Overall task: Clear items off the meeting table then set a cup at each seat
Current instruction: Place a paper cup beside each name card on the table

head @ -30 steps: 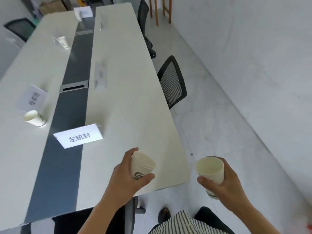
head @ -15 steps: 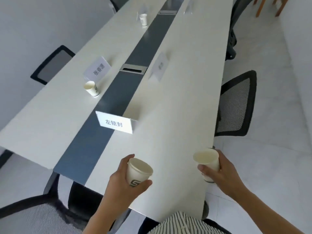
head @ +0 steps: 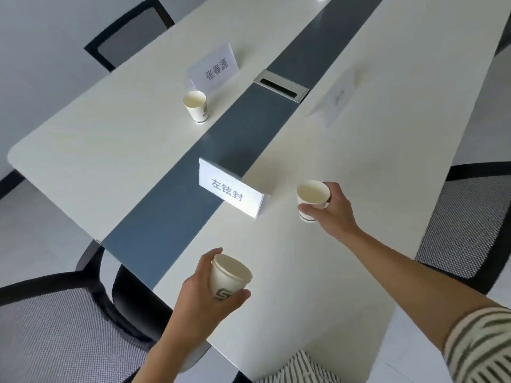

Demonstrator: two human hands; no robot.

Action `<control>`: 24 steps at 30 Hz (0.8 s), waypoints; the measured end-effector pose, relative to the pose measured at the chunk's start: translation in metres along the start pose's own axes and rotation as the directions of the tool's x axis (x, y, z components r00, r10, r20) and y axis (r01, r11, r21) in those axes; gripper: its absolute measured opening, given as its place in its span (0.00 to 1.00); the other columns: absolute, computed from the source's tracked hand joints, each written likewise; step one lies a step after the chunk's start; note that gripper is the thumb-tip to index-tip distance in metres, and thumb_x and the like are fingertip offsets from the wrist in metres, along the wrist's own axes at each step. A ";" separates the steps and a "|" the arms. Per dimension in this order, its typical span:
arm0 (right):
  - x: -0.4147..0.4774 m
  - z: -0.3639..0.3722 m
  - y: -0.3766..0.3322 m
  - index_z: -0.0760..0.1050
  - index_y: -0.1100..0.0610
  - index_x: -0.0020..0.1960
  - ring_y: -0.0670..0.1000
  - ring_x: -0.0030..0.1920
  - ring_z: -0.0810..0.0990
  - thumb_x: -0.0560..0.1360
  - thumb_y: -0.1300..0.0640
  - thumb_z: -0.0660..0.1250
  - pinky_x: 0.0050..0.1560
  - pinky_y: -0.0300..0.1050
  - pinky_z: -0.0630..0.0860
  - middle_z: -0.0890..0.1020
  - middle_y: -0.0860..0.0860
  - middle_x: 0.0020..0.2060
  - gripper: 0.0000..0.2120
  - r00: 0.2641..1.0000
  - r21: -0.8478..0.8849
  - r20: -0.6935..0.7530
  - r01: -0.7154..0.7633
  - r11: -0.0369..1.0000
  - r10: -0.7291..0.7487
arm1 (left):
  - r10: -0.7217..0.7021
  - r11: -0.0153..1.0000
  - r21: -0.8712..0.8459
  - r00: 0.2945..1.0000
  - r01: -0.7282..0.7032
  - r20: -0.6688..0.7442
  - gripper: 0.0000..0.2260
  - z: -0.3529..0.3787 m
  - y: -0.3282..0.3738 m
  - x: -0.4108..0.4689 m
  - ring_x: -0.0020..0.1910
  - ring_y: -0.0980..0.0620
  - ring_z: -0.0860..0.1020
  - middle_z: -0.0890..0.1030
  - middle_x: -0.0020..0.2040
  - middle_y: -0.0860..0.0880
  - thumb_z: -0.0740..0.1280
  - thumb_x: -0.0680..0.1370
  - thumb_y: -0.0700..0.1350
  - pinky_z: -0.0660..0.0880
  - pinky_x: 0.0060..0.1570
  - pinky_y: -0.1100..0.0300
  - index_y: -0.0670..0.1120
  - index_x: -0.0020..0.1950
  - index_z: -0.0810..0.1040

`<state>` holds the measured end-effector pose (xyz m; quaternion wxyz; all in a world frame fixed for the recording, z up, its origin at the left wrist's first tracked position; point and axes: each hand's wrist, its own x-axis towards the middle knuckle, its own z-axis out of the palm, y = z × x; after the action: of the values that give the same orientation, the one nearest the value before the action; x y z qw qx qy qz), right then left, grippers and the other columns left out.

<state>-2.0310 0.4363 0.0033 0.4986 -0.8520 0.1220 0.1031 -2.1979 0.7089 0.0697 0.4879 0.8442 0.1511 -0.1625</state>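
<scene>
Head view, the only one. Your left hand (head: 204, 297) is wrapped around a white paper cup (head: 228, 277), thumb on the near side over the printed logo, fingers curled behind; the cup tilts a little and hangs over the near end of the meeting table (head: 318, 286). I cannot tell whether its base touches the top.

Your right hand (head: 333, 210) is closed on a second paper cup (head: 312, 199), thumb across the front, fingers round the back. That cup is upright, mouth open to the camera, over the white surface just right of the nearest name card (head: 231, 190). Contact with the table is not clear from here.

The name card stands at the edge of the dark grey centre strip (head: 177, 217), tent-folded, printed face toward you. A third cup (head: 195, 105) stands upright on the far white half, just beside a second name card (head: 214, 69). A metal cable hatch (head: 281, 84) sits in the strip beyond. Another card (head: 336, 102) on the right half is blurred and unreadable.

Mesh-backed chairs: one at lower left (head: 55, 327), one at right (head: 467, 225), one at the far left side (head: 124, 37). A striped sleeve (head: 481, 346) covers your right upper arm.
</scene>
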 end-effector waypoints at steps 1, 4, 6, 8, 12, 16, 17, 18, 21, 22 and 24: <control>0.014 0.007 -0.003 0.69 0.50 0.63 0.53 0.53 0.78 0.61 0.46 0.78 0.51 0.47 0.75 0.80 0.48 0.53 0.34 1.000 -0.034 -0.023 -0.005 0.999 0.004 | -0.005 1.000 -0.010 1.000 0.005 0.005 0.35 -0.003 -0.001 0.012 0.43 0.64 0.79 0.80 0.48 0.57 0.79 0.63 0.53 0.77 0.35 0.67 0.61 0.66 0.66; 0.056 0.025 -0.011 0.68 0.48 0.60 0.53 0.52 0.78 0.58 0.42 0.76 0.49 0.47 0.75 0.79 0.46 0.51 0.34 0.994 -0.091 -0.105 -0.024 0.996 0.015 | -0.020 0.999 -0.029 1.000 0.020 0.018 0.36 -0.010 -0.007 0.042 0.41 0.59 0.80 0.80 0.48 0.58 0.79 0.63 0.56 0.78 0.33 0.64 0.63 0.66 0.65; 0.079 0.034 -0.013 0.67 0.47 0.59 0.52 0.51 0.79 0.59 0.44 0.77 0.44 0.43 0.74 0.78 0.41 0.47 0.33 0.990 -0.078 -0.140 -0.034 0.996 0.022 | -0.037 0.999 -0.036 0.999 0.038 0.021 0.36 -0.014 -0.014 0.054 0.40 0.57 0.81 0.80 0.48 0.59 0.78 0.62 0.58 0.78 0.33 0.62 0.64 0.66 0.65; 0.092 0.043 -0.010 0.66 0.46 0.59 0.51 0.50 0.79 0.59 0.44 0.78 0.42 0.41 0.72 0.76 0.39 0.45 0.33 0.985 -0.073 -0.165 -0.059 0.996 0.046 | -0.062 0.997 -0.047 0.998 0.063 0.022 0.36 -0.018 -0.022 0.063 0.41 0.59 0.80 0.80 0.48 0.59 0.77 0.61 0.59 0.78 0.33 0.63 0.64 0.65 0.65; 0.097 0.054 0.002 0.65 0.47 0.61 0.53 0.50 0.78 0.59 0.38 0.76 0.48 0.49 0.77 0.77 0.43 0.48 0.36 0.973 -0.150 -0.206 -0.132 0.980 0.099 | -0.107 0.993 -0.046 0.994 0.109 0.030 0.36 -0.022 -0.036 0.072 0.42 0.62 0.79 0.80 0.48 0.59 0.78 0.62 0.57 0.78 0.35 0.64 0.62 0.66 0.66; 0.093 0.055 0.014 0.66 0.50 0.62 0.52 0.53 0.78 0.61 0.43 0.77 0.48 0.49 0.75 0.78 0.44 0.48 0.35 0.977 -0.175 -0.180 -0.143 0.974 0.112 | -0.104 0.994 -0.040 0.994 0.105 0.042 0.36 -0.020 -0.037 0.081 0.42 0.60 0.80 0.80 0.48 0.59 0.78 0.62 0.57 0.79 0.36 0.63 0.62 0.66 0.66; 0.092 0.052 0.015 0.66 0.50 0.63 0.51 0.54 0.78 0.62 0.44 0.78 0.50 0.49 0.75 0.78 0.44 0.49 0.35 0.979 -0.171 -0.165 -0.145 0.975 0.116 | -0.093 0.995 -0.041 0.995 0.095 0.045 0.36 -0.020 -0.034 0.084 0.43 0.61 0.79 0.79 0.48 0.59 0.78 0.62 0.57 0.78 0.35 0.64 0.62 0.66 0.66; 0.090 0.050 0.016 0.66 0.50 0.64 0.50 0.54 0.78 0.62 0.46 0.78 0.51 0.49 0.76 0.78 0.44 0.50 0.35 0.982 -0.162 -0.148 -0.143 0.976 0.120 | -0.080 0.996 -0.041 0.996 0.082 0.049 0.36 -0.019 -0.030 0.086 0.43 0.63 0.79 0.79 0.48 0.59 0.78 0.62 0.58 0.78 0.35 0.66 0.63 0.66 0.65; 0.078 0.038 0.015 0.67 0.51 0.66 0.50 0.54 0.77 0.64 0.49 0.78 0.55 0.49 0.75 0.78 0.48 0.53 0.35 0.985 -0.160 -0.123 -0.141 0.977 0.122 | -0.032 0.999 -0.037 0.998 0.034 0.053 0.35 -0.015 -0.015 0.092 0.43 0.62 0.79 0.79 0.48 0.60 0.78 0.62 0.58 0.77 0.33 0.67 0.64 0.65 0.65; 0.071 0.033 0.014 0.68 0.52 0.66 0.50 0.53 0.78 0.65 0.50 0.78 0.55 0.49 0.76 0.78 0.49 0.53 0.33 0.984 -0.159 -0.124 -0.147 0.976 0.128 | -0.013 0.999 -0.034 0.998 0.015 0.054 0.35 -0.013 -0.010 0.092 0.43 0.62 0.79 0.78 0.48 0.61 0.78 0.62 0.58 0.77 0.33 0.66 0.65 0.65 0.65; 0.050 0.021 0.011 0.73 0.54 0.62 0.51 0.50 0.81 0.68 0.51 0.76 0.53 0.49 0.78 0.81 0.51 0.51 0.26 0.984 -0.124 -0.108 -0.155 0.980 0.142 | 0.029 0.999 -0.025 0.997 -0.028 0.066 0.35 -0.007 0.002 0.091 0.43 0.64 0.78 0.78 0.48 0.61 0.78 0.62 0.58 0.78 0.33 0.64 0.66 0.64 0.64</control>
<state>-1.9885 0.4442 -0.0306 0.4253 -0.8758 0.2026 0.1057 -2.1141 0.7229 0.0367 0.5051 0.8345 0.1245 -0.1818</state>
